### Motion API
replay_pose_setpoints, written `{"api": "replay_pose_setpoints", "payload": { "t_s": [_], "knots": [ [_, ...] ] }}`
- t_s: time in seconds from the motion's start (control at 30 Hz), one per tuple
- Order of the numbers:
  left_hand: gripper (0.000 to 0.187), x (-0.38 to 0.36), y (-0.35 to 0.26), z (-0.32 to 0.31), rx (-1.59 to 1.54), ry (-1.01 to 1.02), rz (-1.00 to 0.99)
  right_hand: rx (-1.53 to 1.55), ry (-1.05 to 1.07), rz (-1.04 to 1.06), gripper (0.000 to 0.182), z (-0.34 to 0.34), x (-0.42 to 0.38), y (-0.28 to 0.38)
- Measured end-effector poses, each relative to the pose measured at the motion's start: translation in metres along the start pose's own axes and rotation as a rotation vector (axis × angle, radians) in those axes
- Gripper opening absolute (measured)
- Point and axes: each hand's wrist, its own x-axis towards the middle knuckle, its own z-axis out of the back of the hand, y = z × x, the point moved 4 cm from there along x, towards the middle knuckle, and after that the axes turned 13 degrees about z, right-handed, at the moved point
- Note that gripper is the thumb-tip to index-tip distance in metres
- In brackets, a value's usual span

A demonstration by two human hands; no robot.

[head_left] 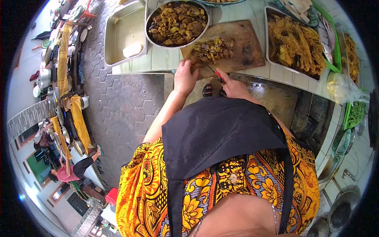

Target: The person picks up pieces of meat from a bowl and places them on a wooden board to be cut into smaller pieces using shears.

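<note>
A brown wooden cutting board [246, 39] lies on the tiled counter, bearing a heap of chopped brownish-yellow meat pieces [215, 49]. My right hand [233, 86] is closed around the red handle of a knife [218, 73], its blade pointing up and left toward the board's near edge. At the board's near left corner is my left hand [186, 77], fingers curled inward and close to the chopped pieces. Whether anything sits between those fingers is hidden. Just behind the board's left side stands a round metal bowl [179, 23] full of larger cooked brown pieces.
Left of the bowl sits a steel tray [126, 35] with a whitish object inside. A tray of fried golden food [296, 43] stands right of the board, near a plastic bag [343, 89]. Another person [69, 172] is far off at left, beside benches with pots.
</note>
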Motion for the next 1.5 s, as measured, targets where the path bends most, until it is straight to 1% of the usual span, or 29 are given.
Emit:
{"api": "replay_pose_setpoints", "payload": {
  "t_s": [0.07, 0.17, 0.2, 0.3, 0.37, 0.47, 0.63, 0.7, 0.73, 0.8, 0.93, 1.0, 1.03, 1.1, 1.13, 1.2, 1.3, 1.37, 1.43, 1.47, 1.5],
  "knots": [
    [0.029, 0.002, 0.006, -0.002, -0.064, -0.071, 0.121, 0.003, -0.006, 0.013, 0.076, 0.002, -0.001, 0.003],
    [0.028, 0.001, 0.008, -0.006, -0.036, -0.081, 0.155, -0.004, -0.03, 0.063, 0.076, 0.001, -0.001, 0.007],
    [0.028, 0.001, 0.008, -0.007, -0.037, -0.082, 0.155, -0.012, -0.049, 0.097, 0.076, 0.001, -0.001, 0.008],
    [0.028, 0.0, 0.008, -0.006, -0.024, -0.127, 0.157, -0.01, -0.048, 0.086, 0.076, 0.003, 0.001, 0.009],
    [0.027, 0.001, 0.007, -0.005, -0.02, -0.162, 0.104, -0.01, -0.03, 0.075, 0.075, 0.007, 0.001, 0.013],
    [0.026, 0.001, 0.007, -0.007, -0.013, -0.107, 0.109, -0.022, -0.01, 0.076, 0.074, 0.004, 0.002, 0.013],
    [0.03, 0.0, 0.009, -0.011, -0.029, -0.119, 0.087, -0.046, 0.001, 0.075, 0.074, 0.005, 0.001, 0.018],
    [0.03, 0.0, 0.009, -0.012, -0.031, -0.123, 0.092, -0.12, 0.052, 0.018, 0.073, 0.004, 0.004, 0.018],
    [0.03, 0.001, 0.009, -0.013, -0.024, -0.12, 0.095, -0.121, 0.052, 0.018, 0.073, 0.005, 0.005, 0.019],
    [0.031, 0.001, 0.009, -0.012, -0.016, -0.117, 0.099, -0.123, 0.108, -0.051, 0.073, 0.004, 0.008, 0.019],
    [0.028, -0.003, 0.006, -0.008, -0.024, -0.094, 0.093, -0.14, 0.153, -0.085, 0.073, 0.004, 0.017, 0.017],
    [0.027, -0.004, 0.006, -0.008, -0.012, -0.085, 0.09, -0.116, 0.218, -0.125, 0.071, 0.007, 0.017, 0.019],
    [0.027, -0.004, 0.008, -0.008, -0.011, -0.074, 0.098, -0.117, 0.216, -0.124, 0.071, 0.006, 0.016, 0.014],
    [0.027, -0.004, 0.015, -0.008, -0.004, -0.071, 0.109, 0.07, 0.076, -0.016, 0.069, 0.003, 0.012, 0.001],
    [0.027, -0.003, 0.017, -0.008, -0.014, -0.091, 0.081, 0.068, 0.075, -0.014, 0.069, 0.0, 0.011, -0.009],
    [0.027, -0.003, 0.019, -0.008, -0.024, -0.11, 0.056, 0.13, 0.087, 0.059, 0.071, -0.005, 0.008, -0.021],
    [0.028, -0.002, 0.021, -0.01, 0.014, -0.072, 0.097, 0.056, 0.064, 0.074, 0.074, -0.002, 0.001, -0.023],
    [0.03, -0.004, 0.018, -0.008, 0.049, -0.168, -0.031, 0.006, 0.091, 0.045, 0.075, 0.005, -0.004, -0.016],
    [0.03, -0.001, 0.01, -0.003, -0.015, -0.165, 0.001, -0.042, 0.118, 0.016, 0.076, 0.013, -0.007, -0.009],
    [0.03, 0.0, 0.007, 0.001, -0.078, -0.162, 0.033, -0.05, 0.095, 0.027, 0.076, 0.016, -0.008, -0.006],
    [0.03, 0.002, 0.003, 0.004, -0.078, -0.16, 0.034, -0.059, 0.072, 0.039, 0.076, 0.017, -0.01, -0.005]
  ]
}}
